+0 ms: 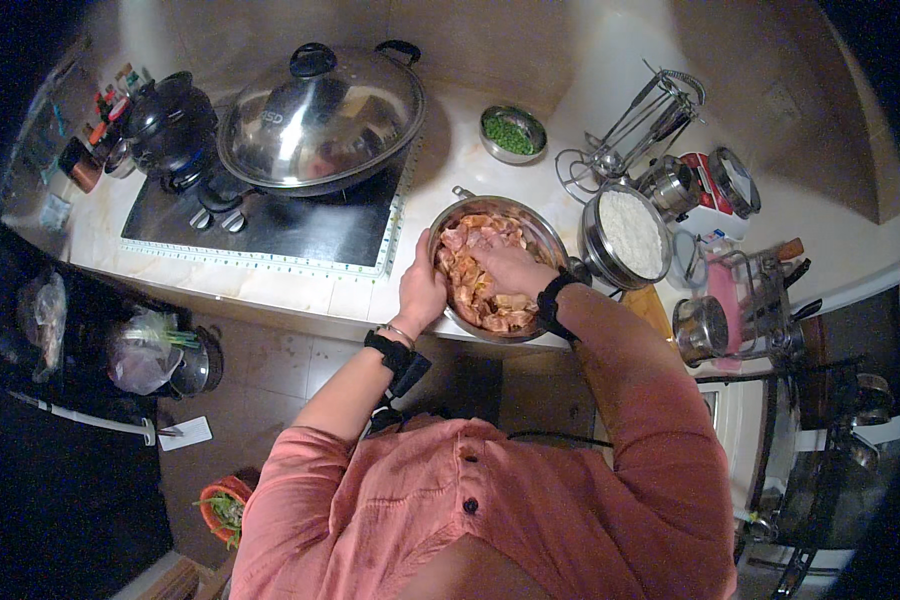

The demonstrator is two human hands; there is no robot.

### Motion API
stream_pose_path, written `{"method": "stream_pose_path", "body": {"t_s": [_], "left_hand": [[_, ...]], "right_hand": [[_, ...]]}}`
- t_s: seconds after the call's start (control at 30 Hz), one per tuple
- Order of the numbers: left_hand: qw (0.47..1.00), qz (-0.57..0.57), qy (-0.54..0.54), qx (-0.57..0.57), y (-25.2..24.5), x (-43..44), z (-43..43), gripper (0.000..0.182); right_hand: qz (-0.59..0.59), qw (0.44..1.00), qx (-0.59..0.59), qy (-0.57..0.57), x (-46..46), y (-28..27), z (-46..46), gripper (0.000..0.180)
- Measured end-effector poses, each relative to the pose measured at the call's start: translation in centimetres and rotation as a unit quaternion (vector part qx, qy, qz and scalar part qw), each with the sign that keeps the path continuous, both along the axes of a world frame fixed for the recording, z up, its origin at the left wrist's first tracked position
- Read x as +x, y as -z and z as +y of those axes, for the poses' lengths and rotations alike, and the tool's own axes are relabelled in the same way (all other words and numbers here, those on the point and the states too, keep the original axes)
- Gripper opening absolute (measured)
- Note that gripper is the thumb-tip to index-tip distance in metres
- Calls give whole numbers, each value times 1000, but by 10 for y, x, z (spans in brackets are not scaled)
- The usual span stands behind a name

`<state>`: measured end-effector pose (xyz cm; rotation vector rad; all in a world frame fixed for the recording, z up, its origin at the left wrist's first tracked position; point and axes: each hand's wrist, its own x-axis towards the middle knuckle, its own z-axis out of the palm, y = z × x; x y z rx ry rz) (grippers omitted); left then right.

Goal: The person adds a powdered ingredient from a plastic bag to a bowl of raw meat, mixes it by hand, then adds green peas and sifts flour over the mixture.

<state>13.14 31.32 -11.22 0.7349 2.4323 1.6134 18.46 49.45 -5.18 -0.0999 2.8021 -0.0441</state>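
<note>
Pieces of raw meat (471, 281) with a reddish-brown coating fill a wide stainless steel bowl (551, 240) at the counter's front edge. My left hand (421, 289) holds the bowl's left rim, its fingers along the outer wall. In the bowl, my right hand (511, 268) lies on the meat with its fingertips among the pieces; whether they grip any cannot be seen. Close to the right of this bowl stands a metal bowl of white powder (630, 234). Farther back is a small metal bowl of chopped green vegetable (508, 136).
A large lidded wok (322, 120) stands on the black cooktop (307, 229) at left, beside a dark pot (169, 124). Behind the powder is a metal utensil rack (607, 150). A small saucepan (699, 328) and a wire knife rack (765, 300) occupy the right side.
</note>
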Motion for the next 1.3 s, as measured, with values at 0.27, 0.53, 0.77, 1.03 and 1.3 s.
{"method": "stream_pose_path", "body": {"t_s": [0.27, 0.53, 0.77, 1.03, 1.3], "left_hand": [[1000, 10, -4, -2, -5, 2, -2, 67], [1000, 20, 0, 9, 0, 1, -2, 69], [1000, -2, -13, -7, -1, 1, 0, 68], [1000, 7, -4, 12, 0, 2, -1, 67], [1000, 16, 6, 13, 1, 0, -1, 68]], "right_hand": [[78, 990, -115, -8, 4, -18, 42, 73], [-48, 982, -109, 149, -11, 6, 17, 103], [-39, 997, 0, 73, -20, -7, -23, 40], [-42, 998, 25, -27, 47, -30, -9, 95], [-51, 991, 43, 120, -11, 3, -16, 60]]}}
